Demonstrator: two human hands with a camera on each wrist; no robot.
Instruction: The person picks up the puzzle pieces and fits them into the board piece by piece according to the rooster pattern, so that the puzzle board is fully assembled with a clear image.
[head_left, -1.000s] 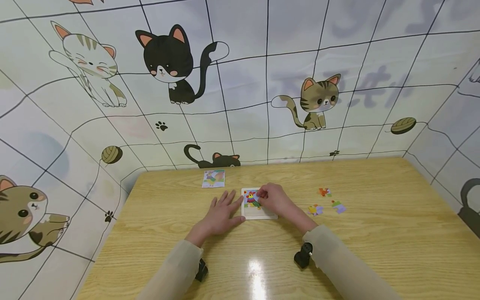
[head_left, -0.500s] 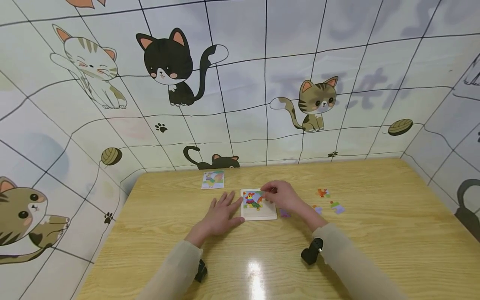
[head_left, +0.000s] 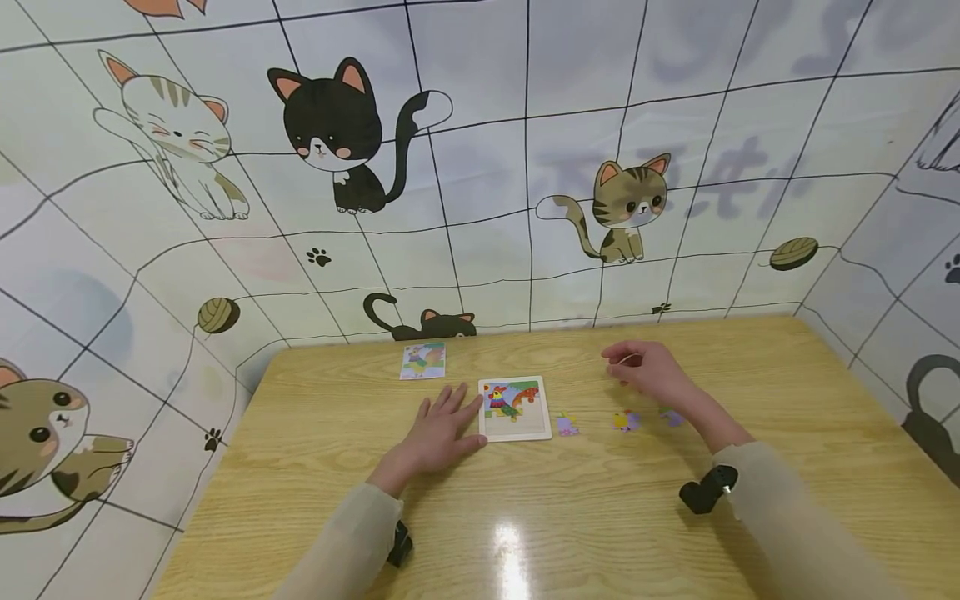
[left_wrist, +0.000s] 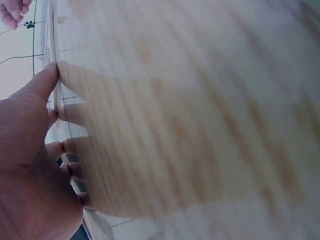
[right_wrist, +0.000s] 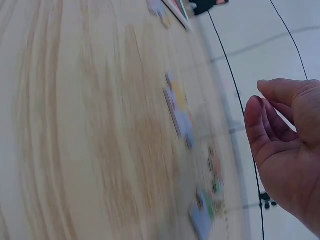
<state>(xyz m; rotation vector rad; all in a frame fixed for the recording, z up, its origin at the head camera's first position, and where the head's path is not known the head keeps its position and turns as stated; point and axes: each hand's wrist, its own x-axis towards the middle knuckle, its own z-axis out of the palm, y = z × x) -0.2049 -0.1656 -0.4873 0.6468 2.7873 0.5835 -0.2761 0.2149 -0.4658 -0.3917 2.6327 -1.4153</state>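
Note:
A white-rimmed puzzle tray [head_left: 517, 437] lies flat on the table, with colourful rooster pieces [head_left: 502, 402] across its upper part and bare wood lower down. My left hand [head_left: 442, 433] rests palm down beside it, fingers spread, thumb and forefinger at the tray's left rim. To the right, my right hand [head_left: 651, 371] hovers over the table, thumb and fingers loosely bent, nothing visible between them. Loose puzzle pieces lie below and left of it: a purple one [head_left: 567, 425], a yellow-and-purple one [head_left: 627, 421] and a partly covered one [head_left: 671, 416]. An orange piece [right_wrist: 215, 167] shows in the right wrist view.
A rooster picture card [head_left: 423, 361] lies at the back left of the wooden table [head_left: 420, 533]. Behind the table stands a wall [head_left: 495, 167] with cat drawings. Each wrist carries a small black camera [head_left: 705, 490].
My right hand has let go of an orange-red piece at the tray's upper right and moved away to the right over the loose pieces. My left hand has stayed at the rim.

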